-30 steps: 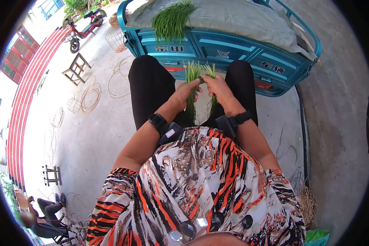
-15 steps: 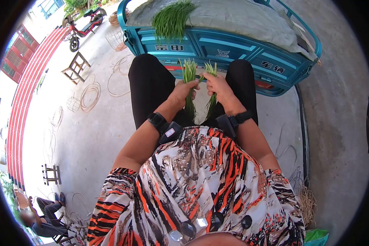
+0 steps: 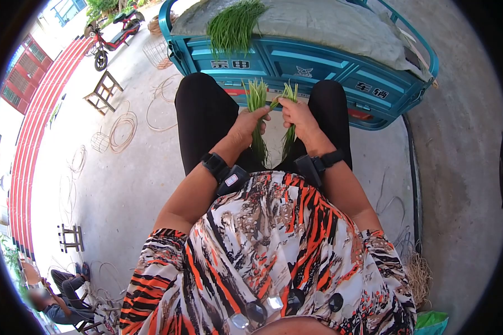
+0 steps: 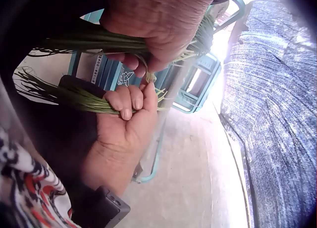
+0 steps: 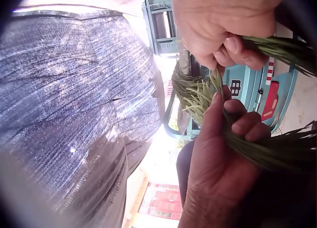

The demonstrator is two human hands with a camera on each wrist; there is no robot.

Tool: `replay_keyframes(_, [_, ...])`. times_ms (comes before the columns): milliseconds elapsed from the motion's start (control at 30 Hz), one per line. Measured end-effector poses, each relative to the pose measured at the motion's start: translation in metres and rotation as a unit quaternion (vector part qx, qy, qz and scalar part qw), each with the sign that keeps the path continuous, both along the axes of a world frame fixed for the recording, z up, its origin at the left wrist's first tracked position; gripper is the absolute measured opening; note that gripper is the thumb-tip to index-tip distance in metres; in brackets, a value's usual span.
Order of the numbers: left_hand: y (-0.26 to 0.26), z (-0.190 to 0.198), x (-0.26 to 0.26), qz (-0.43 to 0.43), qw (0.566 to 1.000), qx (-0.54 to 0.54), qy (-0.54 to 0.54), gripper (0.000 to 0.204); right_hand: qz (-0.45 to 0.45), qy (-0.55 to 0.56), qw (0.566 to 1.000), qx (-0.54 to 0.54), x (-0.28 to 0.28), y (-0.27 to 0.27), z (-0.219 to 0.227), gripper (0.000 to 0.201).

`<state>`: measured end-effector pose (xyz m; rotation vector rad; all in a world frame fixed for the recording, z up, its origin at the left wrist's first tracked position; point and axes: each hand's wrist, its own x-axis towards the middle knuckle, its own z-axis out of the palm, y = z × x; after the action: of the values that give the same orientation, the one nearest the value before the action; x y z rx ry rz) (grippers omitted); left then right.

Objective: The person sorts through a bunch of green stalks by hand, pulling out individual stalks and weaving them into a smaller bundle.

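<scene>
Over the lap, my left hand (image 3: 247, 125) grips a bunch of green chives (image 3: 256, 96), its pale cut ends pointing away from me and the leaves trailing towards my body. Beside it my right hand (image 3: 300, 118) holds a thinner bunch of chives (image 4: 89, 100) in curled fingers. Thumb and forefinger of both hands meet between the bunches, pinching a short green strand (image 5: 218, 82). In the right wrist view the left hand (image 5: 218, 149) is below, its thumb tip at that strand. Each wrist bears a black strap with a camera.
A blue cargo tricycle (image 3: 324, 72) stands just ahead of the knees, a grey sheet (image 3: 330, 33) over its bed. On the sheet's edge lies a larger pile of chives (image 3: 235, 25). Wooden stools (image 3: 103, 94), looped cord (image 3: 123, 133) and a seated person (image 3: 61, 301) are at left.
Both bunches have shifted slightly towards the left and tilted, and a green strand now spans the fingertips. The hands stay close together over the lap.
</scene>
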<state>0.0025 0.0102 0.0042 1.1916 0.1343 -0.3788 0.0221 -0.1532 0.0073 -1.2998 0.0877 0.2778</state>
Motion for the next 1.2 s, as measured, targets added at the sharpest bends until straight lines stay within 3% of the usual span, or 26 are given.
replay_keyframes(300, [-0.002,0.0,-0.002,-0.003,1.0,0.01,-0.009,0.016,0.042,-0.005,0.999,0.029,-0.005,-0.001,0.007,0.023])
replay_keyframes(433, [-0.002,-0.002,0.001,0.031,0.999,0.008,-0.018,0.017,0.035,-0.004,0.999,0.03,-0.004,0.0,0.004,0.022])
replay_keyframes(733, [0.0,-0.002,0.001,0.001,1.0,0.006,-0.015,0.016,0.015,-0.008,0.999,0.035,-0.001,-0.001,-0.001,0.023])
replay_keyframes(933, [-0.001,-0.003,0.001,0.059,0.998,-0.004,-0.025,0.018,0.016,0.01,0.999,0.025,-0.003,0.0,0.003,0.024])
replay_keyframes(1100, [0.0,-0.004,0.001,0.026,0.999,0.017,-0.016,0.018,0.024,-0.005,1.0,0.019,-0.009,0.002,0.012,0.026])
replay_keyframes(1200, [0.0,-0.003,0.0,0.003,1.0,0.004,-0.011,0.015,0.074,-0.03,0.996,0.025,-0.009,0.002,0.011,0.028])
